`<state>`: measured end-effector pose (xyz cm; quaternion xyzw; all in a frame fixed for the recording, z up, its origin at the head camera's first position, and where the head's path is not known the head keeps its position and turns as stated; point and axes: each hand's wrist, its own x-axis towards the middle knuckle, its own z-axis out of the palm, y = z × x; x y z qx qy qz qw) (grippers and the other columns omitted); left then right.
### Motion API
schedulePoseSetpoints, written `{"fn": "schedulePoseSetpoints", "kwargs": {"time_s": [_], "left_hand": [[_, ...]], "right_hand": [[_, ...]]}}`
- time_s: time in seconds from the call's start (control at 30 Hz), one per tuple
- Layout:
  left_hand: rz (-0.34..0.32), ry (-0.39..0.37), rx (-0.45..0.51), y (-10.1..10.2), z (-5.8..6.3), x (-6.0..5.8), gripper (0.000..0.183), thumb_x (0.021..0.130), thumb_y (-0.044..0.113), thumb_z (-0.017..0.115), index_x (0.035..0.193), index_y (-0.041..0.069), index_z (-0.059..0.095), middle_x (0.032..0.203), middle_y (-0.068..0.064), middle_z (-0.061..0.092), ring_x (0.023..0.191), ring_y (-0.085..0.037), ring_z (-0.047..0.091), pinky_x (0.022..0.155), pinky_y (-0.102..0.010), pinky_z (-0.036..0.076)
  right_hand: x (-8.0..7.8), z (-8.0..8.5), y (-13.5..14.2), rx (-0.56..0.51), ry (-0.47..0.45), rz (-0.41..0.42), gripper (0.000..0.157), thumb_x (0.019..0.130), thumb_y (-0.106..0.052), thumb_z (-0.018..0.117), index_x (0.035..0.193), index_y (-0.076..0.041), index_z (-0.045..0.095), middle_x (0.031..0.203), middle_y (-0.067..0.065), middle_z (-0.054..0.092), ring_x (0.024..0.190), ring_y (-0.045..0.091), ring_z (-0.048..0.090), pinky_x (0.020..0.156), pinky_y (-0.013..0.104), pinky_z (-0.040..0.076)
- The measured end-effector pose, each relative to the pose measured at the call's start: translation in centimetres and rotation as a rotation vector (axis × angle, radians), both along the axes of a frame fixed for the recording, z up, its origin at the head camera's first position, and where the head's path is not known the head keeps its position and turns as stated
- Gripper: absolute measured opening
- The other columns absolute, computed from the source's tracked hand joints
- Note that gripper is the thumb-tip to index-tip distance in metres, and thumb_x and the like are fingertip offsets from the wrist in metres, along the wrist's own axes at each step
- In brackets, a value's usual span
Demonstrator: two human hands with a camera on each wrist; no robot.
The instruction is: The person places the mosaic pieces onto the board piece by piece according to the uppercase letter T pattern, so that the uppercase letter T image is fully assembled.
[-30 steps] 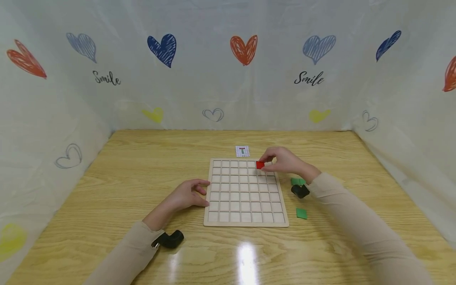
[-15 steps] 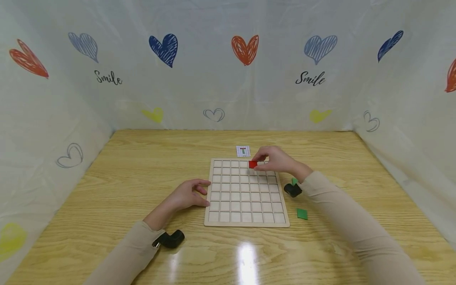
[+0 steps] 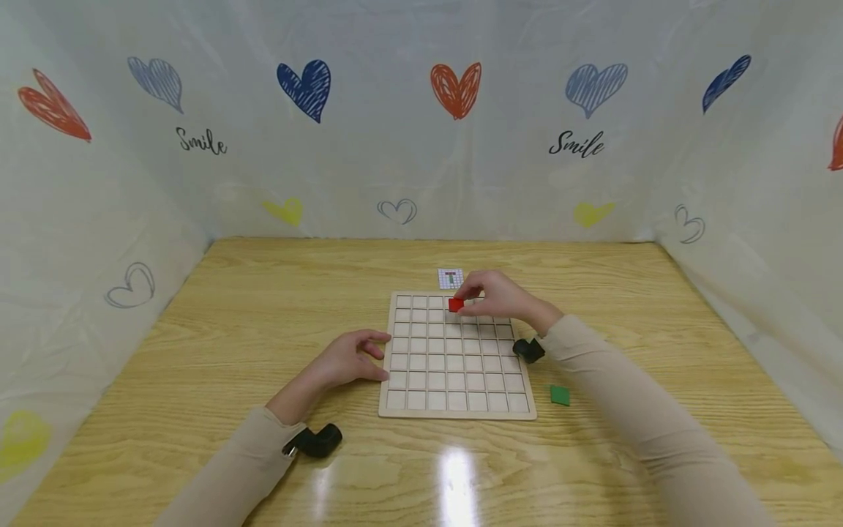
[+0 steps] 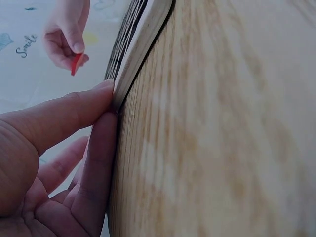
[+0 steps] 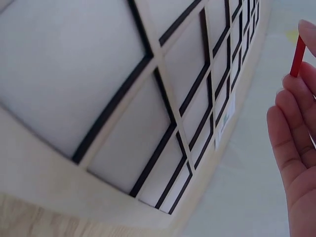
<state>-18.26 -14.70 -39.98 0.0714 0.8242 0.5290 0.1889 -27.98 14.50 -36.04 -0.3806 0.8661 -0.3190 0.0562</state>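
Observation:
My right hand (image 3: pixel 495 294) pinches a small red square tile (image 3: pixel 456 304) between thumb and fingertips, over the far row of the wooden grid board (image 3: pixel 457 415). In the right wrist view the red tile (image 5: pixel 297 57) appears edge-on and apart from the board's surface. My left hand (image 3: pixel 349 359) lies at the board's left side, thumb and fingertips touching its edge, as the left wrist view shows at the rim (image 4: pixel 140 47). The board's visible squares hold no tiles; a few at the far right are hidden behind the right hand.
A small printed grid card (image 3: pixel 451 278) with a red and green T shape lies just behind the board. One green tile (image 3: pixel 560 395) lies right of the board. Dark wrist cameras (image 3: pixel 319 441) stick out from both sleeves. A white patterned curtain (image 3: pixel 421 161) surrounds the table.
My right hand has moved left along the far row with the red tile. Green tiles seen earlier near the right wrist are now hidden by the arm. My left hand has stayed in place.

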Motion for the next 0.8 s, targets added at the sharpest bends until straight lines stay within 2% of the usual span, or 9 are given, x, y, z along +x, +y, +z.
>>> {"fn": "schedulePoseSetpoints", "kwargs": {"time_s": [0.4,0.8], "left_hand": [[-0.004,-0.003,0.009,0.0,0.0,-0.1,0.062,0.07,0.0,0.08,0.127,-0.001,0.053,0.093,-0.011,0.055,0.067,-0.015,0.057,0.064,-0.028,0.047],[0.002,-0.007,-0.003,0.0,-0.1,-0.2,0.062,0.07,0.0,0.08,0.126,0.0,0.054,0.092,-0.011,0.055,0.065,-0.014,0.056,0.061,-0.027,0.046]], "right_hand": [[-0.3,-0.6,-1.5,0.015,-0.048,0.005,0.021,0.077,-0.011,0.077,0.095,-0.003,0.069,0.089,0.002,0.062,0.084,0.017,0.059,0.077,0.031,0.048],[-0.9,-1.2,-3.0,0.056,-0.08,-0.021,0.022,0.076,-0.015,0.079,0.093,-0.004,0.07,0.088,0.001,0.062,0.081,0.015,0.057,0.074,0.03,0.047]]}}
